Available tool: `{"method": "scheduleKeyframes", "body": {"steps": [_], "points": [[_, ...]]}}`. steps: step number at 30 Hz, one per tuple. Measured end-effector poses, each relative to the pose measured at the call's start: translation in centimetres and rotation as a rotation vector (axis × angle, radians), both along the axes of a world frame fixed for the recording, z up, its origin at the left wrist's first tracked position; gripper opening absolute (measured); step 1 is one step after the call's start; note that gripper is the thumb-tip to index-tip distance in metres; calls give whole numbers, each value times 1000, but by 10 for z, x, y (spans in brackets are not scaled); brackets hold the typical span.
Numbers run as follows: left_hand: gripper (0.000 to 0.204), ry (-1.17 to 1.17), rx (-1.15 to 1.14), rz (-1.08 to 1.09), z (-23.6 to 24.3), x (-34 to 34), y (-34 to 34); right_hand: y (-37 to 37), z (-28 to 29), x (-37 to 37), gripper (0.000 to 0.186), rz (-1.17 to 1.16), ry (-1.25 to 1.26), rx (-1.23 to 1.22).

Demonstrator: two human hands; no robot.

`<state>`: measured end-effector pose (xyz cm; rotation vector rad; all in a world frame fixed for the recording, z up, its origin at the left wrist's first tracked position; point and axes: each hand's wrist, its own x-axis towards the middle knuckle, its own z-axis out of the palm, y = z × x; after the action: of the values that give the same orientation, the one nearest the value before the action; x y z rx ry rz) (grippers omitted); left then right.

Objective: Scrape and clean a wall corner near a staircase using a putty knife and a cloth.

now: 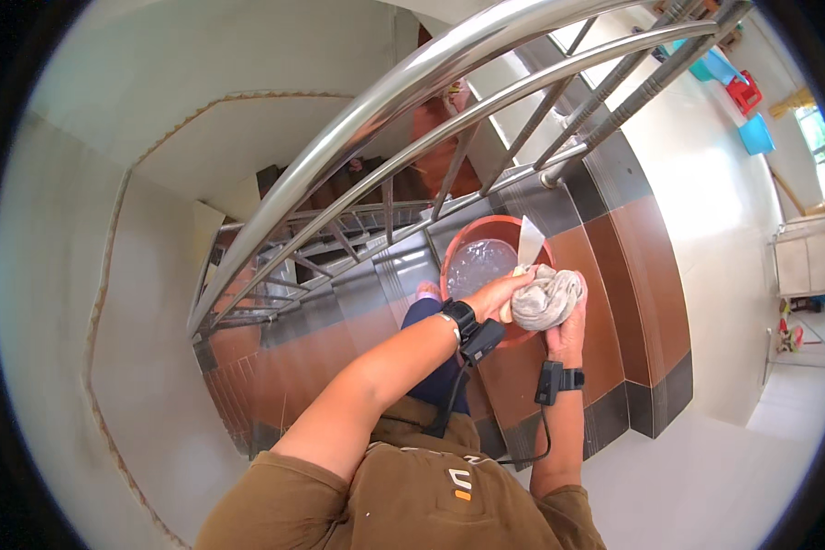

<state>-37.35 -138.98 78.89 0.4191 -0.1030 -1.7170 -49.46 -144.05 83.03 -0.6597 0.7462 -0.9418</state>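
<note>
A bunched, greyish-white wet cloth point(547, 301) is gathered between my hands above a reddish round tub point(456, 240). My right hand point(570, 323) wraps the cloth from its right side. Against its left side, my left hand point(493, 291) is closed around the pale handle of a scraper, pressing on the cloth as well. The scraper's whitish flared blade point(530, 242) points away from me over the tub. Greyish, bubbly water point(482, 264) lies in the tub. Some fingers of both hands are hidden by the cloth.
A shiny metal stair railing point(339, 137) runs across ahead and to the left. Brown and black tiled steps point(628, 275) rise on the right and descend left. At the far right, blue basins point(756, 135) and a red plastic item point(743, 93) stand on a pale floor.
</note>
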Motion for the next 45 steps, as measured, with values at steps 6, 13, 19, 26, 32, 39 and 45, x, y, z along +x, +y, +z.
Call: {"method": "scheduleKeyframes", "body": {"steps": [6,13,19,26,32,39,45], "points": [[51,-151,-18,-169,25,4,18,-9,-11,-6,33,69,198,-102],[54,-413,-41,3,9,3,14,-13,2,-15,38,378,50,-101],[52,-360,-20,-86,18,-1,12,-1,-10,-19,71,273,-71,27],[73,-680,87,-142,20,2,17,-17,-9,-19,26,252,150,-11],[72,-996,94,-29,-2,-12,7,-31,-45,-20,18,196,234,48],[64,-1373,168,-65,-6,-12,7,-20,-44,-5,13,186,380,67],[64,-1527,212,-132,-17,-16,3,-13,-64,0,17,199,585,-49]]}}
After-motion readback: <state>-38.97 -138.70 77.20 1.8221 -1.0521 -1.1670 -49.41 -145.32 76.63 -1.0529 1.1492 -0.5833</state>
